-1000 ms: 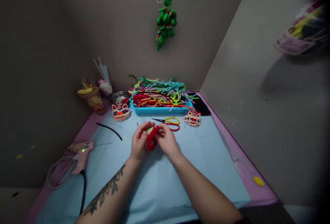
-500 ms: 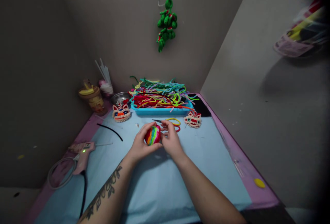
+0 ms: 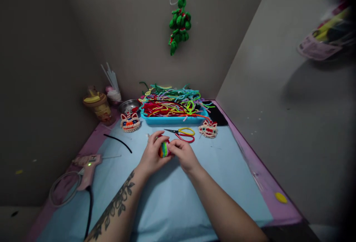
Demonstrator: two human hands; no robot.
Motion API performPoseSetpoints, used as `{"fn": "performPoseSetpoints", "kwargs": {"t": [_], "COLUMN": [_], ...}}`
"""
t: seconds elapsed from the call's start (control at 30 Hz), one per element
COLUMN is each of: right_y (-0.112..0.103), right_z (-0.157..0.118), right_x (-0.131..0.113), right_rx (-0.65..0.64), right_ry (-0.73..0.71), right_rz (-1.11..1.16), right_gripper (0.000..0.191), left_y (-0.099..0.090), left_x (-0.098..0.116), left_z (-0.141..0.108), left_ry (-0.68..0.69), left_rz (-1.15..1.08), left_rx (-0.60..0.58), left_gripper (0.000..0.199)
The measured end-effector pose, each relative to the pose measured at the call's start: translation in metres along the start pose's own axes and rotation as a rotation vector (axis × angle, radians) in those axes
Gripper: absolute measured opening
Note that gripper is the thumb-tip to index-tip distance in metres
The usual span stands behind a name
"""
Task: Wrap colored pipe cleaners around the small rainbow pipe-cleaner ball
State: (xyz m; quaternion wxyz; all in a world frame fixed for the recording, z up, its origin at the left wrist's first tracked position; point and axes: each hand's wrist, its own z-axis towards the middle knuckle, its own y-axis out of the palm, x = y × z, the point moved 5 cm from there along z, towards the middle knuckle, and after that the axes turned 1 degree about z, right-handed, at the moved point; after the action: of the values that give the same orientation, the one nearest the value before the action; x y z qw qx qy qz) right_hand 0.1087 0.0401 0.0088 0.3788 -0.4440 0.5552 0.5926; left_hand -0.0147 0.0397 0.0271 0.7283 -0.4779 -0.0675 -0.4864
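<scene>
Above the middle of the table, my left hand (image 3: 151, 154) wraps round a small rounded piece striped in rainbow colours (image 3: 164, 149), made of fuzzy chenille stems by its look. My right hand (image 3: 187, 156) pinches at the right edge of the same piece, thumb and forefinger together. The fingers partly cover the piece, so its lower and back sides are hidden. Just beyond both hands lie scissors (image 3: 177, 133) with one yellow and one red handle loop, blades pointing left.
A blue tray (image 3: 175, 121) heaped with chenille stems stands at the back, between two lion-like faces (image 3: 130, 123) (image 3: 208, 129). On the left are a glue gun (image 3: 89, 167) with its cord, a black stem (image 3: 118, 142), a metal bowl (image 3: 129, 105) and cups (image 3: 100, 106).
My right fingers have closed into a pinch on the piece's edge, and both hands have come slightly nearer me. My left fingers now cover more of its top. More of the scissors shows.
</scene>
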Motion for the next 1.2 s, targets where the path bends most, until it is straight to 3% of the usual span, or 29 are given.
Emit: {"fn": "performPoseSetpoints", "kwargs": {"t": [0.2,0.53,0.93,1.07,1.2], "right_y": [0.000,-0.004,-0.007,-0.007,-0.007], "right_z": [-0.001,0.002,0.003,0.003,0.002], "right_x": [0.004,-0.001,-0.005,-0.009,-0.011], "right_rx": [0.037,0.013,-0.059,-0.062,-0.034], "right_ry": [0.038,0.057,-0.006,-0.032,-0.058], "right_rz": [0.118,0.099,-0.112,-0.079,0.000], "right_gripper": [0.027,0.022,0.018,0.015,0.026], "left_y": [-0.002,-0.004,-0.004,-0.005,-0.004], "left_x": [0.008,-0.003,-0.002,0.003,0.009], "left_z": [0.002,-0.001,-0.001,0.000,0.001], "left_ry": [0.107,0.040,0.049,0.094,0.138], "left_rz": [0.071,-0.013,-0.042,-0.013,0.039], "left_rx": [0.001,0.070,0.035,0.004,-0.037], "left_gripper": [0.051,0.059,0.059,0.060,0.060]}}
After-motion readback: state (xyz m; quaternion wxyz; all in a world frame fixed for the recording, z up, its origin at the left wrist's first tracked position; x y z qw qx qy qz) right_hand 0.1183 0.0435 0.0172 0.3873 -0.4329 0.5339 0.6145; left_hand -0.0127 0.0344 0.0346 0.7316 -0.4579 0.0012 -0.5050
